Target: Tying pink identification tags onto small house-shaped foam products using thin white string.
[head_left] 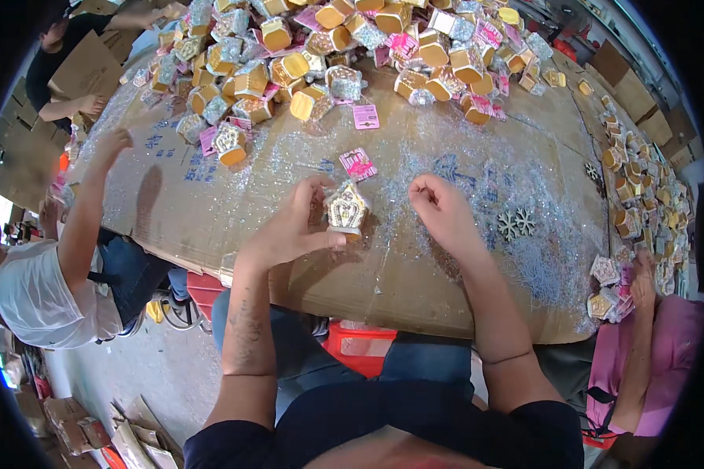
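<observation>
On the cardboard tabletop, my left hand [289, 227] is closed around a small house-shaped ornament [346, 209] with a glittery white, crown-patterned front and a gold base. Just behind the ornament lies a pink printed tag [358, 165]. To the right, my right hand [443, 209] hovers apart from the ornament, its thumb and fingers curled together in a pinch. Whether anything thin is between those fingers is too small to make out. Two silver snowflakes [516, 223] lie beyond my right wrist, beside a tangle of pale thread [540, 270].
A large heap of similar ornaments [313, 102] covers the far side, with another pile [633, 180] at the right. A second pink tag [365, 117] lies near the heap. Glitter is scattered over the cardboard [289, 168]. Co-workers' arms [90, 203] reach in from left and right.
</observation>
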Action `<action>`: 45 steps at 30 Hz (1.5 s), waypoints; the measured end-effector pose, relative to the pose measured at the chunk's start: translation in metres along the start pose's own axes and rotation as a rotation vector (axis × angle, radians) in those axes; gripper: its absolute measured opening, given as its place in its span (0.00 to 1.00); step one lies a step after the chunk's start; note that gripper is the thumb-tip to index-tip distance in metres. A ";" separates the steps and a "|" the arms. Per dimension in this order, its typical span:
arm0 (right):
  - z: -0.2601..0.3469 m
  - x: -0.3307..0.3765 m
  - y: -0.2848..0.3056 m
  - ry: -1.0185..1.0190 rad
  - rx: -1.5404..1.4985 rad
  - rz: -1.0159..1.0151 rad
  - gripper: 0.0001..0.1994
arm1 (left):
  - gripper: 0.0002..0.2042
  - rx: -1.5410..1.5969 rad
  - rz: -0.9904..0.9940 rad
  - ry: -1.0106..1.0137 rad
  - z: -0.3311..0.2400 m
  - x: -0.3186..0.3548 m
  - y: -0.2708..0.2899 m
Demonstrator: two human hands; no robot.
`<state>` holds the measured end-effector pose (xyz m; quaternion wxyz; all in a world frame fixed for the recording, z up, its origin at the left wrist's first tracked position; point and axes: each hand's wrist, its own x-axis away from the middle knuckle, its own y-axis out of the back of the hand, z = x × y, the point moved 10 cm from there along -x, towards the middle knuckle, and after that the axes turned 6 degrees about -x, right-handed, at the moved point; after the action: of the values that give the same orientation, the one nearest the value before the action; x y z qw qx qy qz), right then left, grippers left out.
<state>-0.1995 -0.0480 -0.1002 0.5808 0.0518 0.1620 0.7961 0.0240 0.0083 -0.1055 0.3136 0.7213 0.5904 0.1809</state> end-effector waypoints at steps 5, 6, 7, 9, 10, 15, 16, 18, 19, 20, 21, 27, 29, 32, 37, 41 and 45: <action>0.002 0.003 0.000 -0.018 0.213 0.066 0.05 | 0.33 -0.176 -0.227 0.051 -0.011 -0.009 0.009; 0.005 0.003 -0.001 0.017 0.332 0.089 0.06 | 0.31 -0.156 -0.173 0.074 -0.010 -0.012 0.003; 0.008 0.003 -0.004 0.066 0.443 0.113 0.07 | 0.30 -0.148 -0.085 0.134 -0.004 -0.014 -0.003; 0.006 0.002 0.000 0.052 0.511 0.076 0.08 | 0.27 0.041 0.082 0.183 0.001 -0.012 -0.015; 0.006 0.001 0.000 0.057 0.535 0.064 0.08 | 0.26 0.220 0.156 0.174 -0.001 -0.008 -0.021; 0.008 0.000 0.001 0.088 0.386 0.017 0.07 | 0.17 0.342 0.240 0.138 -0.005 0.004 -0.027; 0.006 0.000 0.004 0.063 0.329 -0.012 0.07 | 0.17 0.285 0.182 0.165 -0.003 0.004 -0.024; 0.006 0.000 0.004 0.052 0.176 -0.013 0.08 | 0.19 0.139 0.118 0.255 0.001 0.002 -0.021; 0.005 -0.001 0.003 0.051 0.091 0.000 0.09 | 0.23 -0.037 0.051 0.260 -0.003 0.003 -0.015; -0.003 -0.001 0.003 -0.028 0.070 0.005 0.09 | 0.24 -0.140 0.075 0.296 -0.005 0.004 -0.017; -0.009 -0.001 0.001 -0.082 0.036 0.025 0.09 | 0.25 -0.251 0.096 0.339 -0.006 0.005 -0.019; 0.011 -0.006 -0.010 0.213 0.015 0.097 0.07 | 0.29 -0.452 -0.072 0.371 -0.033 -0.006 -0.010; 0.011 -0.005 -0.013 0.235 -0.002 0.121 0.06 | 0.27 -0.473 0.005 0.387 -0.033 -0.007 -0.017; -0.003 -0.004 -0.020 0.061 -0.184 0.189 0.05 | 0.23 -0.510 0.131 0.402 -0.028 -0.008 -0.029; 0.013 0.001 -0.016 0.151 -0.122 0.153 0.02 | 0.16 -0.495 0.236 0.267 -0.027 -0.012 -0.041; 0.011 0.000 -0.016 0.075 -0.275 0.139 0.02 | 0.13 -0.478 0.232 0.205 -0.032 -0.010 -0.046; 0.016 0.002 -0.010 0.101 -0.169 0.081 0.03 | 0.12 -0.340 -0.007 0.197 -0.039 -0.012 -0.022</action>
<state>-0.1863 -0.0405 -0.0881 0.5414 -0.0311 0.1213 0.8314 -0.0199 0.0083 -0.0898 0.3723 0.6347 0.5818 0.3464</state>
